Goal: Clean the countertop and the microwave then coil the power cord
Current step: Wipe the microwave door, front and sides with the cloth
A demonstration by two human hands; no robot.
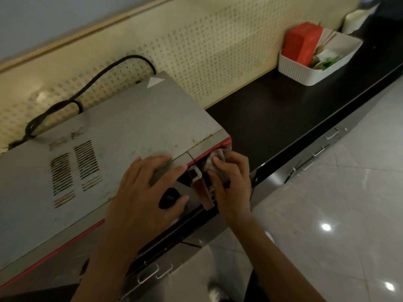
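A grey microwave (122, 127) with red front trim stands on the black countertop (272, 118). My left hand (144, 192) lies flat, fingers spread, on the microwave's top front edge. My right hand (231, 182) presses a crumpled grey cloth (214, 159) against the microwave's front right corner, beside the door handle (200, 188). The black power cord (87, 86) loops loosely behind the microwave along the wall. Most of the microwave's front face is hidden from this angle.
A white ribbed basket (305, 73) holding a red box (303, 42) and small items sits at the far right of the counter against the patterned wall. Metal cabinet fronts with handles (331, 134) run below the counter edge. Glossy floor tiles (349, 203) lie to the right.
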